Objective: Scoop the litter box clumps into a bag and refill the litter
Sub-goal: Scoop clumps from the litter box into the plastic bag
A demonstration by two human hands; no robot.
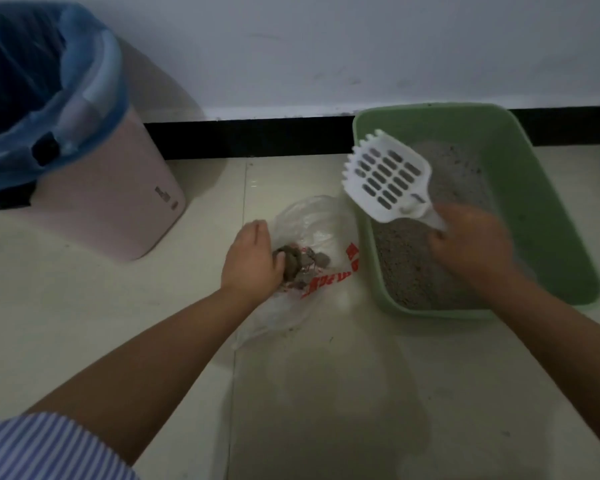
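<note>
Green litter box [520, 188] on the floor [326, 393] at right, against the wall, filled with grey litter [406, 265]. Right hand [471, 244] over the box, fingers curled around the handle of a white slotted scoop [387, 176]; scoop raised above the near-left part of the box, nothing visible in it. Clear plastic bag [312, 216] with red print lying on the floor just left of the box, holding several grey and brown clumps [302, 259]. Left hand [252, 261] at the bag's left edge, gripping it; fingertips hidden. Far left: pink bin [118, 209] lined with a blue bag [25, 98], contents too dark to tell.
</note>
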